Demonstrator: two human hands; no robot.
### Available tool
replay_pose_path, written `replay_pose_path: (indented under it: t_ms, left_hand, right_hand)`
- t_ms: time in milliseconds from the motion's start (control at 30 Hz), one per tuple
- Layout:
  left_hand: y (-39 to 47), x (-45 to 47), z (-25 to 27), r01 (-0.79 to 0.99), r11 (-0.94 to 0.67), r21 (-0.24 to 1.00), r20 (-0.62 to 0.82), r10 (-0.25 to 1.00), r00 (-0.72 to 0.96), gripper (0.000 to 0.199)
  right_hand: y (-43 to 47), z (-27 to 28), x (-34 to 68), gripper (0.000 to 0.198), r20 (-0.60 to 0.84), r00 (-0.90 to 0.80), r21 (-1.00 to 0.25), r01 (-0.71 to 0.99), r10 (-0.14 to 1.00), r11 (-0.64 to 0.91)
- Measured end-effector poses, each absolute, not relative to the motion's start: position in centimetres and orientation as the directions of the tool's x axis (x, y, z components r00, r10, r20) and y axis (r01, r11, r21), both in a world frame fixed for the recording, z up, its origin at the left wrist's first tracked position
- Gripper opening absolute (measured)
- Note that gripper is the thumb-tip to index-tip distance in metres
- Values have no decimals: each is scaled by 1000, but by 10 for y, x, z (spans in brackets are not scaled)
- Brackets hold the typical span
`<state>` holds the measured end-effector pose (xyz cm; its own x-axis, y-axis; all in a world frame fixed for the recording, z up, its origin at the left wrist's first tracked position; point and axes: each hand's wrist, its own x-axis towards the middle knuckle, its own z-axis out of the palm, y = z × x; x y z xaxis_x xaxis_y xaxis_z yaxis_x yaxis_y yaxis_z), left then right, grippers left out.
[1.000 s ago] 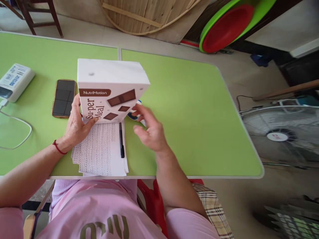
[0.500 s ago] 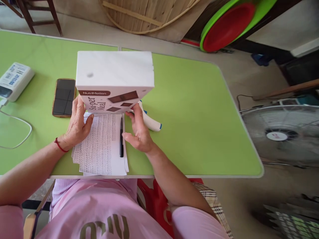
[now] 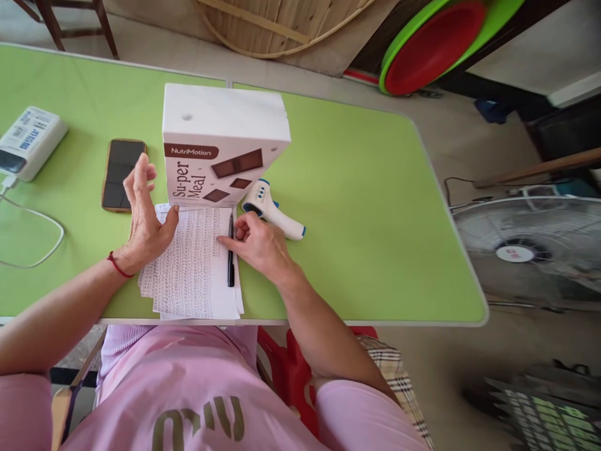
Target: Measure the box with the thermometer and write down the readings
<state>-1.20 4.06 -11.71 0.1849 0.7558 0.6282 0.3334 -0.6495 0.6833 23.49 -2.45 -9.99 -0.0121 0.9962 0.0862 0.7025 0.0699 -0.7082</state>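
A white box (image 3: 201, 169) printed "Su-per Meal" stands upright on the green table, at the far end of a stack of handwritten sheets (image 3: 188, 263). My left hand (image 3: 145, 222) is open at the box's left side, fingers raised, its thumb near the sheets' upper left. A black pen (image 3: 230, 269) lies along the right side of the sheets. Over the pen is my right hand (image 3: 263, 244), thumb stretched across it and the other fingers partly curled to its right; no grip shows. A white and blue infrared thermometer (image 3: 277, 216) lies just beyond this hand.
Left of the box a smartphone (image 3: 123, 175) lies face up. A white power bank (image 3: 30, 141) with a white cable (image 3: 51, 225) is farther left. The green table (image 3: 375, 219) ends at the right, where a fan (image 3: 526, 250) stands beyond it.
Both hands have come off the box, which now stands farther back on the table. My right hand has moved left over the pen, and more of the thermometer shows.
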Motion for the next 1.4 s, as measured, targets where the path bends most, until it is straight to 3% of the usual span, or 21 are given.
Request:
replay_pose_path:
  t_ms: [100,200,300,367,500,600,667,700,833,967,1133,1400]
  left_hand:
    - [38,-11,-110,337,-646,685,637,756,154,85]
    - [33,-9,-102,373,-661,651,655,738,164,72]
    - [28,-8,-93,389,-753,531,701,648,298,49]
    - [26,-7,-89,380,-799,466,694,596,403,43]
    - [23,-6,-86,432,-772,466,571,635,521,39]
    - [22,-3,-88,424,-788,447,457,608,649,34]
    - [21,-2,-90,400,-814,422,389,561,731,34]
    - [21,-1,-91,383,-827,412,362,534,764,35]
    - [18,1,-92,309,-865,395,289,436,852,45]
    - [14,2,-92,318,-876,362,223,413,883,52]
    - [11,4,-92,354,-879,320,177,422,889,59]
    - [10,5,-91,362,-865,347,160,435,886,58]
  right_hand:
    - [-25,-94,236,19,54,-69,-691,718,996,87]
    - [-29,-80,242,11,153,-93,-749,639,984,177]
    - [-37,-60,250,20,271,-115,-802,522,956,291]
    - [-44,-51,253,24,298,-141,-838,436,944,330]
    - [-57,-60,250,46,358,-178,-880,265,917,395]
    - [-69,-82,237,35,394,-91,-906,126,915,403]
    - [-77,-95,228,18,337,70,-941,70,939,332]
    - [-81,-99,224,23,301,143,-953,60,943,296]
    - [-93,-103,215,37,173,320,-983,109,931,145]
    - [-97,-99,211,17,110,273,-968,246,956,41]
    - [-96,-104,200,2,279,289,-887,442,916,130]
    - [-94,-109,198,8,427,146,-775,567,892,278]
